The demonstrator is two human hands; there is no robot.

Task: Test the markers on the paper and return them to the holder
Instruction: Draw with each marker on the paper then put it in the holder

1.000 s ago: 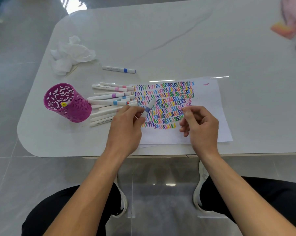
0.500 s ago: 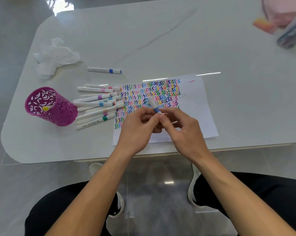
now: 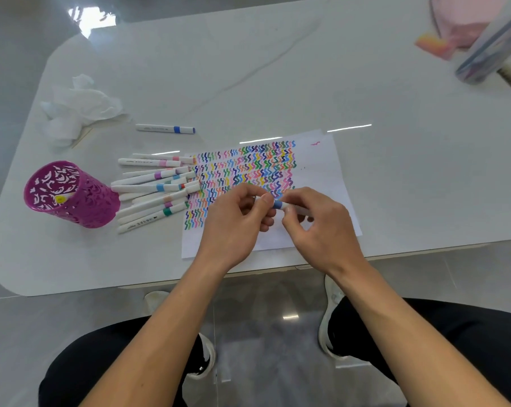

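Observation:
A white marker with a blue band (image 3: 278, 204) lies level between both hands, just above the paper (image 3: 321, 171). My left hand (image 3: 236, 224) pinches its left end, and my right hand (image 3: 318, 227) grips the barrel to the right of the band. The sheet carries rows of coloured zigzag strokes. Several white markers (image 3: 154, 189) lie in a heap left of the sheet. One blue-banded marker (image 3: 165, 129) lies apart, further back. The magenta cut-out holder (image 3: 69, 195) stands at the left with one yellow-tipped marker inside.
Crumpled white tissue (image 3: 78, 107) lies at the back left of the white table (image 3: 277, 69). A pink object (image 3: 465, 22) and a clear tube (image 3: 495, 45) sit at the far right corner. The table's front edge runs just under my wrists; my legs and shoes are below.
My right hand has come over from the paper and joined the left on the marker. The marker has turned from pointing away to lying level between both hands.

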